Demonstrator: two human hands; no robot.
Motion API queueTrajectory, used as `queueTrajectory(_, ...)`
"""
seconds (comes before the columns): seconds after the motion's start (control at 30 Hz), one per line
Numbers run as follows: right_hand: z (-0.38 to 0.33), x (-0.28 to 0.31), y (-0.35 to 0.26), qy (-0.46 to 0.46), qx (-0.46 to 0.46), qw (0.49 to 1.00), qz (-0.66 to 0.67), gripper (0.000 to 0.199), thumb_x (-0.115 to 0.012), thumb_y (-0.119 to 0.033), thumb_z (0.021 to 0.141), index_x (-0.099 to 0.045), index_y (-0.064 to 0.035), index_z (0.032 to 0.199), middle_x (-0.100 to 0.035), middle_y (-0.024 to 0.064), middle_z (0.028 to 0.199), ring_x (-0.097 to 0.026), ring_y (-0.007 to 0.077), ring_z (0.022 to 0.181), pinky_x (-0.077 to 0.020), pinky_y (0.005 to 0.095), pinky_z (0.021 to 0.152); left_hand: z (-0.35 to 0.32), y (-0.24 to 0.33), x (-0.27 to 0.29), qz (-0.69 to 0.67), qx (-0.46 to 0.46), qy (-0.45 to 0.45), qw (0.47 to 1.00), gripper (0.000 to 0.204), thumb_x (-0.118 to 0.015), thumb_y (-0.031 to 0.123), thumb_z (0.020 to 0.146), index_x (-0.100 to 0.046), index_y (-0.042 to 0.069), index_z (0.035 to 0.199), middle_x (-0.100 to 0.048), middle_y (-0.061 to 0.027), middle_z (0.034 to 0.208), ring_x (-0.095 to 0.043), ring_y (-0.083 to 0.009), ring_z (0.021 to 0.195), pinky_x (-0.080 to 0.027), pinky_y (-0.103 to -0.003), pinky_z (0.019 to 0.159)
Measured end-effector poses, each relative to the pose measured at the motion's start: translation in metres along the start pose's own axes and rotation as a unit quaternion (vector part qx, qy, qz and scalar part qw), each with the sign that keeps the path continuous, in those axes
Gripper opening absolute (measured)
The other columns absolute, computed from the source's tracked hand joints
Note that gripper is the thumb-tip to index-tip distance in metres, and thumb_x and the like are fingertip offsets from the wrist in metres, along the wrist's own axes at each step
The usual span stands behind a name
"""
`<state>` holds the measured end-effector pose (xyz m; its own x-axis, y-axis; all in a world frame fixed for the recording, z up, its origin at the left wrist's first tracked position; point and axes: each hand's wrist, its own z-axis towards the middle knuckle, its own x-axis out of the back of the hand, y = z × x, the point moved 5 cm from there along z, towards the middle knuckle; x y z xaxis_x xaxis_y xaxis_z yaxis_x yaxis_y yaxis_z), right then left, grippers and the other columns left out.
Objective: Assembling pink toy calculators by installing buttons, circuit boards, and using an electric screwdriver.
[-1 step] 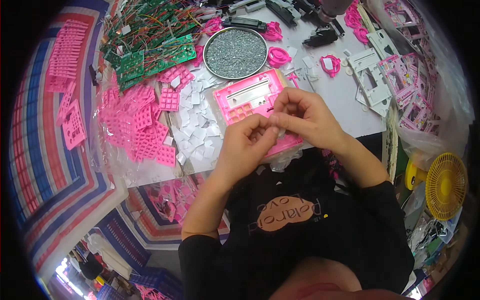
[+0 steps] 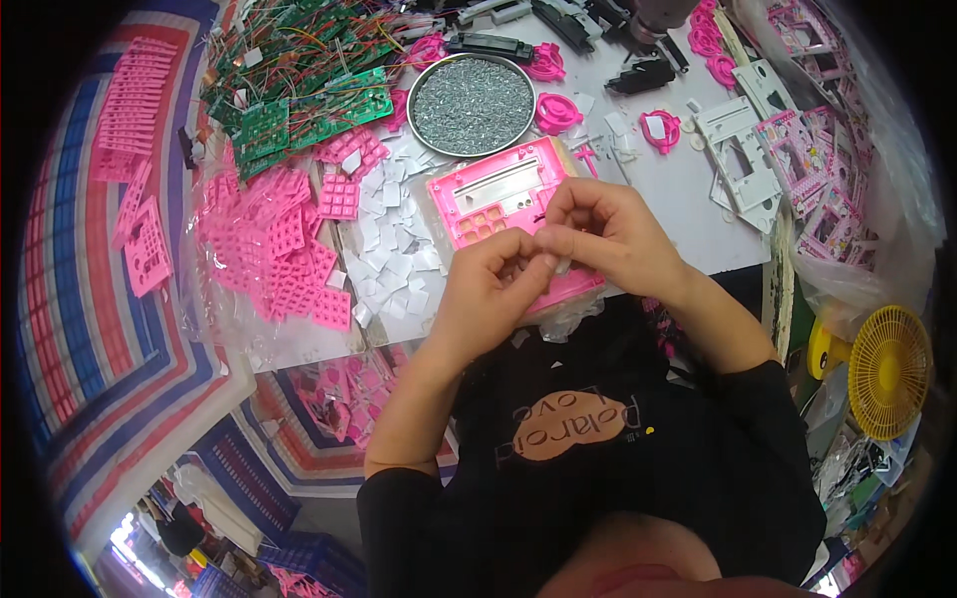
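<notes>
Over a pink plastic casing (image 2: 571, 291) my two hands meet with bent fingers. My left hand (image 2: 488, 284) is closed, thumb and forefinger pinched together. My right hand (image 2: 616, 234) is closed too, its thumb and forefinger touching the left fingertips. A small whitish piece (image 2: 562, 266) shows between the fingers; most of it is hidden. The casing lies face down or open on the table, with a silvery strip (image 2: 495, 186) and square key openings (image 2: 481, 224) visible. Clear plastic film (image 2: 570, 324) sticks out under its near edge.
A round tray of screws (image 2: 472, 156) stands beyond the casing. White paper pieces (image 2: 384, 264), pink keypads (image 2: 289, 234) and green circuit boards (image 2: 344, 108) with wires lie left. White frames (image 2: 738, 149), pink rings (image 2: 660, 132) and printed panels (image 2: 793, 149) lie right, near a yellow fan (image 2: 889, 371).
</notes>
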<state>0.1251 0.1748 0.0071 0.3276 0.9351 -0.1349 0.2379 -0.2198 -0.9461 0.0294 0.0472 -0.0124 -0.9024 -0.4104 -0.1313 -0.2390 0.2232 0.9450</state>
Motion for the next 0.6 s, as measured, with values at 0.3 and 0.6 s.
queueTrajectory(0.3,-0.004,-0.013,0.015,0.103,0.079,0.988,0.078,0.016,-0.073,-0.003,0.092,-0.066,0.0043,0.105,-0.068,0.0043,0.097,-0.065,0.0064,0.085,-0.055,0.0208,0.073,-0.016,0.005,0.006,0.095,-0.228,0.2,0.948,0.004,-0.067,0.003,0.095,-0.067,-0.001,0.094,-0.064,-0.0078,0.078,-0.061,-0.0136,0.066,-0.049,-0.028,0.058)
queueTrajectory(0.6,0.001,-0.004,0.009,0.128,0.088,0.988,0.026,0.014,-0.069,-0.007,0.096,-0.07,0.0034,0.106,-0.07,0.0035,0.096,-0.063,0.0062,0.084,-0.0535,0.0224,0.072,-0.018,0.027,0.0,0.328,-0.331,0.155,0.871,0.024,-0.074,0.006,0.085,-0.067,0.003,0.107,-0.068,-0.0111,0.099,-0.067,-0.0276,0.092,-0.052,-0.039,0.079)
